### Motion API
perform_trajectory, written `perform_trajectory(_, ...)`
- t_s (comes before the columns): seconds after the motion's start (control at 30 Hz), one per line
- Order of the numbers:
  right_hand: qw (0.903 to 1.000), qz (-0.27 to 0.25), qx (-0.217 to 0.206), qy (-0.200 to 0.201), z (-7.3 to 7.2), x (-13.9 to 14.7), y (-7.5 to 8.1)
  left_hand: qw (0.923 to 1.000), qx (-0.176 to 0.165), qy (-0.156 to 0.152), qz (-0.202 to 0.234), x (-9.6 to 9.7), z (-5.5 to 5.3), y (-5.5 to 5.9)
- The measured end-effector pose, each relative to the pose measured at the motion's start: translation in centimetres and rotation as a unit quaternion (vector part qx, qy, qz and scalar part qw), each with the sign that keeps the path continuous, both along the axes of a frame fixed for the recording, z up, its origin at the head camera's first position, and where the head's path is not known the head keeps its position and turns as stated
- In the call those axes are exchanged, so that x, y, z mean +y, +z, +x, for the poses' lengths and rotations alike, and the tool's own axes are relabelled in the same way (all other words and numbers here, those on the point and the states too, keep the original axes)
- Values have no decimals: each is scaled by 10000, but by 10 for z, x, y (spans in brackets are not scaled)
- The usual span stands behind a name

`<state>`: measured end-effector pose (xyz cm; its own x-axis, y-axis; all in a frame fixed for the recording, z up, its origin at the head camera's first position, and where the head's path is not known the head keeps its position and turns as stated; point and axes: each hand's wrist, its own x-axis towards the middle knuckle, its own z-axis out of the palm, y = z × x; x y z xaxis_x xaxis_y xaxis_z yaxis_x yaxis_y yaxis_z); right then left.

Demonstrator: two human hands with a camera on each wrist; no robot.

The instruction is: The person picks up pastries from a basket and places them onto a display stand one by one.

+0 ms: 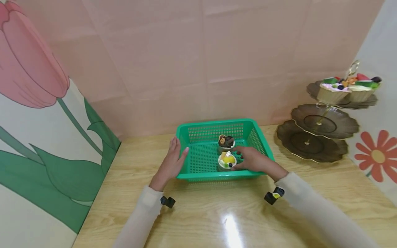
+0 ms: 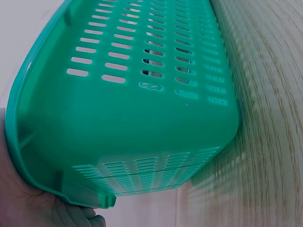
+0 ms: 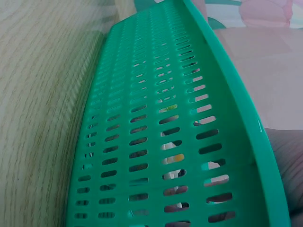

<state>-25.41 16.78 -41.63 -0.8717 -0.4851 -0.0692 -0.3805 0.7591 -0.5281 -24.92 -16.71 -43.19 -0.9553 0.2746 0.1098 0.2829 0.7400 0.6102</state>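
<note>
A green plastic basket (image 1: 220, 174) stands on the table. My left hand (image 1: 170, 163) rests against its left side, fingers fairly straight and thumb raised at the rim; in the left wrist view that hand (image 2: 38, 208) touches the basket's rim. Inside the basket are two dessert cups. A fruit-topped dessert cup (image 1: 227, 161) sits near the front, and a chocolate-topped dessert cup (image 1: 226, 142) stands just behind it. My right hand (image 1: 252, 159) reaches over the right rim, thumb and fingers spread in a C at the fruit cup's right side. A gap shows between palm and cup.
A three-tier brown cake stand (image 1: 325, 122) stands at the right; a purple-creamed cupcake (image 1: 332, 94) and a white-creamed cupcake (image 1: 361, 93) sit on its top tier. A pink backdrop (image 1: 161, 62) hangs behind the wooden table (image 1: 192, 213).
</note>
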Motion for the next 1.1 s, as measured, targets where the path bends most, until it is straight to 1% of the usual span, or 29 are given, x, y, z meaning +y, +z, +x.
perform_trajectory(0.23,9999,102,-54,128,-2,-6,1,10000,27,-17,0,0,-1,-2)
perform_trajectory(0.47,9994,95,116,326,-6,-10,-2,10000,12,-14,12,-1,-1,-3)
perform_trajectory(0.6,9991,226,165,328,-9,-12,-5,10000,3,-23,53,-1,0,-3)
perform_trajectory(0.73,9993,287,36,251,-10,-13,-5,10000,8,-50,47,-1,0,-2)
perform_trajectory(0.83,9996,240,-22,171,-10,-13,-5,10000,-18,-23,26,-1,1,-1)
perform_trajectory(1.1,9998,66,208,-27,-8,-9,-5,10000,-66,-5,-2,-1,2,0)
